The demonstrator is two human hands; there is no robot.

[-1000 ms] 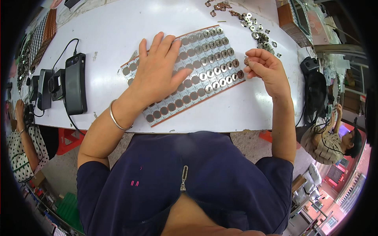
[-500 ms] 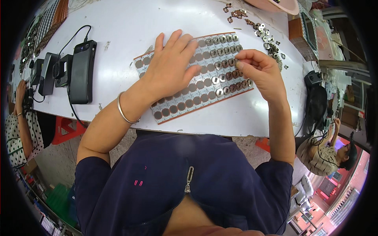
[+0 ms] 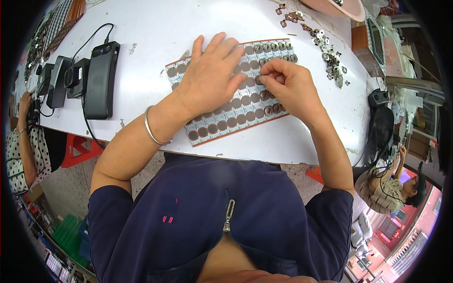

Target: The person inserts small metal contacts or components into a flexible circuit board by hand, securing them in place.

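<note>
A flat card (image 3: 226, 120) with rows of round brown pads lies on the white table (image 3: 155, 33). Several pads along its right side carry small metal rings (image 3: 272, 47). My left hand (image 3: 212, 75) lies flat on the card's middle, fingers spread, holding it down. A silver bangle circles that wrist. My right hand (image 3: 290, 87) is on the card's right part, its thumb and fingers pinched on a small metal ring (image 3: 259, 79) at a pad. The fingers hide most of that ring.
Loose metal rings (image 3: 330, 56) are scattered at the far right of the table, near a pink bowl (image 3: 337, 7). Black devices with cables (image 3: 101, 78) sit at the left. Other people are seated at the left edge and lower right.
The view has shifted, so card and hands now sit lower in the picture. My right hand has moved left along the card, close to my left fingertips. My left hand stays flat on the card.
</note>
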